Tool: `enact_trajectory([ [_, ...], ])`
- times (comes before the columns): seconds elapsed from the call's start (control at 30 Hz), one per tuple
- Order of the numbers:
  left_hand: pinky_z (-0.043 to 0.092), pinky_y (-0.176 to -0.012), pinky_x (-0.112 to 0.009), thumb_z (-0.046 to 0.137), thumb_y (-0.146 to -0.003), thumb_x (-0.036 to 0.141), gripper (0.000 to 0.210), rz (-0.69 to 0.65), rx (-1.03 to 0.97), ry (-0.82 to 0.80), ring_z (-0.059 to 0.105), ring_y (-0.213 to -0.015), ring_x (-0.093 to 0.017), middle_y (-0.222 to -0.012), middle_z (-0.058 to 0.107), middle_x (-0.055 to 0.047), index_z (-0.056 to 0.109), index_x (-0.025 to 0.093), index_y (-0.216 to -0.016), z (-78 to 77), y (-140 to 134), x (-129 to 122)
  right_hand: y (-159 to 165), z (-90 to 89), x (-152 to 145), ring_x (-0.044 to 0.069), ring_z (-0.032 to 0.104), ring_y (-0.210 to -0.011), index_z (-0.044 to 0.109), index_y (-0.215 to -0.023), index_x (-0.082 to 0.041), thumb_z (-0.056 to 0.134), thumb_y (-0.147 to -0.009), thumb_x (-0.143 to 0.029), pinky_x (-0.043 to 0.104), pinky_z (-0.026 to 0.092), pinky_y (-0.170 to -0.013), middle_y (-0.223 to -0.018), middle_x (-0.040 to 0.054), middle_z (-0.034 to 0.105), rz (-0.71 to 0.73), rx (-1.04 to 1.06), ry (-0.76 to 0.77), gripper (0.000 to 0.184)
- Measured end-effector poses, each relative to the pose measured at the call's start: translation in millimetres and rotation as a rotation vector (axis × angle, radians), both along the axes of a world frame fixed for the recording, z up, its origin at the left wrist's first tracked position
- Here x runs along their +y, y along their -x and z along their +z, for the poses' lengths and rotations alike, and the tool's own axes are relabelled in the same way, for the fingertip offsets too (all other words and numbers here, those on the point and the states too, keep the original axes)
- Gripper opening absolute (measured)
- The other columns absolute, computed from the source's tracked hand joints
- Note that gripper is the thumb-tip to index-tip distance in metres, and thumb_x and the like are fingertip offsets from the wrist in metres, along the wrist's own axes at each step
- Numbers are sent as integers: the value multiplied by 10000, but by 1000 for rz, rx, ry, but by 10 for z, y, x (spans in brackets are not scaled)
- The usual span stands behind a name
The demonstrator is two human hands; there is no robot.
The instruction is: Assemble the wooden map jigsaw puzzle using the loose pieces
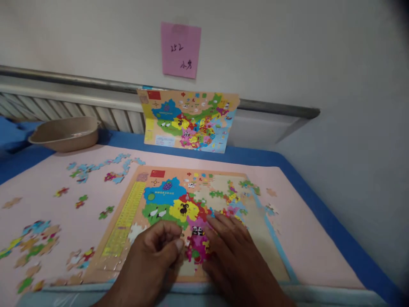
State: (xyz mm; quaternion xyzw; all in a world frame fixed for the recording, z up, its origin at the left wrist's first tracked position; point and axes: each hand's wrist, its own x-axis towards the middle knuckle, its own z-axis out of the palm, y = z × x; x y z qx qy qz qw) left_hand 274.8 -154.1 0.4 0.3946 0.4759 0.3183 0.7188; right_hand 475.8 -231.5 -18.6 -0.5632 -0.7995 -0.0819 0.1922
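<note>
A partly assembled map jigsaw puzzle (pixel 182 209) lies in its tray in front of me. My left hand (pixel 156 251) is over the lower middle of it, thumb and forefinger pinched together at a small puzzle piece (pixel 184 239), mostly hidden by the fingertips. Flat on the lower centre, just right of the panda picture (pixel 197 230), rests my right hand (pixel 228 247) with its fingers stretched out. It covers part of the magenta area. Loose joined pieces (pixel 234 198) in green, yellow and pink lie on the bare board at the upper right.
Loose pieces (pixel 35 241) are scattered over the pink mat at left, with a joined blue strip (pixel 96 166) behind them. A few more pieces (pixel 271 209) lie right of the tray. The reference map (pixel 191 121) leans against the railing. A brown basket (pixel 67 136) stands back left.
</note>
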Motion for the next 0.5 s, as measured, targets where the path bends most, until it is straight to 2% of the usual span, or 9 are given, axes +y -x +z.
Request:
enact_trajectory([
  [0.1, 381, -468, -213, 911, -600, 419, 395, 18, -41, 30, 464, -473, -99, -585, 558, 38, 659, 193, -802, -12, -11, 28, 105, 79, 18, 280, 586, -1291, 573, -1362, -173, 579, -975, -170, 489, 442, -1144, -1315, 111, 695, 43, 106, -49, 387],
  [0.2, 374, -484, -205, 918, -612, 394, 378, 26, -44, 18, 483, -502, -100, -592, 557, 42, 663, 191, -804, -31, -5, 3, 177, 83, 21, 248, 658, -1075, 605, -1232, -198, 552, -981, -158, 433, 501, -1001, -1135, 71, 735, 93, 199, -68, 259],
  [0.33, 360, -537, -203, 912, -661, 399, 358, 14, -50, 13, 528, -592, -99, -718, 651, 6, 691, 184, -843, -95, 10, -85, 193, 6, 9, 214, 660, -907, 559, -1219, -203, 528, -1037, -260, 355, 519, -815, -1033, 54, 726, 72, 310, -47, 194],
  [0.4, 358, -555, -217, 895, -689, 461, 389, -44, -55, 36, 538, -616, -108, -781, 691, -22, 697, 180, -872, -151, 16, -123, 189, -31, 1, 206, 663, -884, 531, -1255, -206, 495, -1071, -325, 327, 514, -770, -1017, 54, 722, 56, 346, -35, 222],
  [0.5, 375, -587, -241, 878, -706, 565, 463, -119, -59, 42, 525, -614, -117, -763, 680, -20, 677, 181, -870, -239, 22, -154, 191, -64, -5, 198, 657, -836, 542, -1184, -224, 469, -1078, -343, 310, 496, -732, -951, 34, 711, 52, 390, -27, 175],
])
